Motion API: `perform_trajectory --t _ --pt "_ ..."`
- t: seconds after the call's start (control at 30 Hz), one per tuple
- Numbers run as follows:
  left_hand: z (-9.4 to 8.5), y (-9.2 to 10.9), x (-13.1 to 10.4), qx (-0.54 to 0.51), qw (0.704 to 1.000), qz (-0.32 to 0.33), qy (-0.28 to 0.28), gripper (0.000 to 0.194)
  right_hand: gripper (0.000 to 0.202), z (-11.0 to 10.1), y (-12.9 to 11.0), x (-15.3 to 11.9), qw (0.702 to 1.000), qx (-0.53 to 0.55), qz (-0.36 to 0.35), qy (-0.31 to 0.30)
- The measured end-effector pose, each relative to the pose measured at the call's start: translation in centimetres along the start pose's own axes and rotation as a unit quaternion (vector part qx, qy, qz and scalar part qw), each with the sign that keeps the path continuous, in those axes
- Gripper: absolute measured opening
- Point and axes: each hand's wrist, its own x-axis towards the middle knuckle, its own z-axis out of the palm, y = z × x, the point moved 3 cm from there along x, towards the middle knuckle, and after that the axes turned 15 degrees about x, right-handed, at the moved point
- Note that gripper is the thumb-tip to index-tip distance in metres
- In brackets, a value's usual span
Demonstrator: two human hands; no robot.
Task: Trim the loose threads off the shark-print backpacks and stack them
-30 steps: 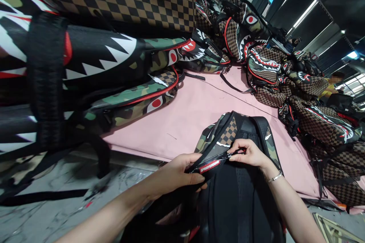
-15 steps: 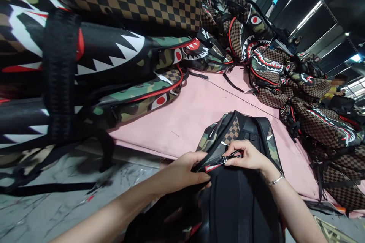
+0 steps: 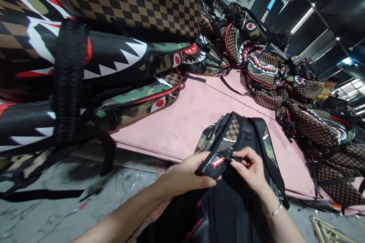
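In the head view, a backpack lies with its black padded back facing up, its camouflage and brown check sides showing at the far end. My left hand is closed around one of its black shoulder straps, thumb underneath. A small red label with white lettering shows on this strap. My right hand pinches a small black tool that looks like thread snips, its tip at the strap beside the label. Fingers partly hide the tool, so its exact kind is unclear.
A pink-covered table bears the far end of the backpack. Stacked shark-print backpacks crowd the left, and more checked backpacks line the right. A person in yellow is far right. Marble-patterned floor shows below.
My left hand has turned the strap so more of the red label faces up. My right hand has shifted slightly right and down with the small black tool. The view has moved a little.
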Motion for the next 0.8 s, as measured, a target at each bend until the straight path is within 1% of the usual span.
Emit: perform_trajectory --t 0.03,0.1,0.17,0.27,0.47,0.63,0.7,0.77,0.8 --pt "0.1 0.0 0.1 -0.012 1.0 0.013 0.007 0.054 0.015 -0.1 -0.1 -1.1 0.999 -0.033 -0.026 0.013" --pt "0.5 0.1 0.3 -0.028 0.999 0.032 0.021 0.058 0.014 -0.2 -0.6 -3.0 0.991 -0.097 -0.09 0.02" --pt "1.1 0.3 0.6 -0.029 0.999 0.032 0.026 0.057 0.015 0.1 -1.2 -4.6 0.978 -0.149 -0.142 0.025" --pt "2.0 0.6 0.9 -0.012 0.998 0.033 0.051 0.051 0.016 0.7 -1.9 -6.0 0.962 -0.2 -0.18 0.039" --pt "3.5 1.8 1.2 0.033 0.992 0.055 0.113 0.043 0.018 1.5 -2.5 -6.8 0.931 -0.284 -0.211 0.089" --pt "4.1 2.8 1.2 0.065 0.987 0.04 0.144 0.043 0.015 2.1 -3.1 -7.3 0.898 -0.383 -0.203 0.074" --pt "4.3 3.0 1.3 0.06 0.985 0.039 0.156 0.045 0.016 2.3 -3.2 -7.3 0.887 -0.407 -0.203 0.075" --pt "4.6 2.9 1.3 0.04 0.985 0.045 0.159 0.047 0.016 2.3 -3.1 -7.2 0.889 -0.406 -0.199 0.079" --pt "4.8 2.7 1.4 0.031 0.985 0.047 0.163 0.047 0.016 2.3 -3.0 -7.2 0.897 -0.389 -0.195 0.082"
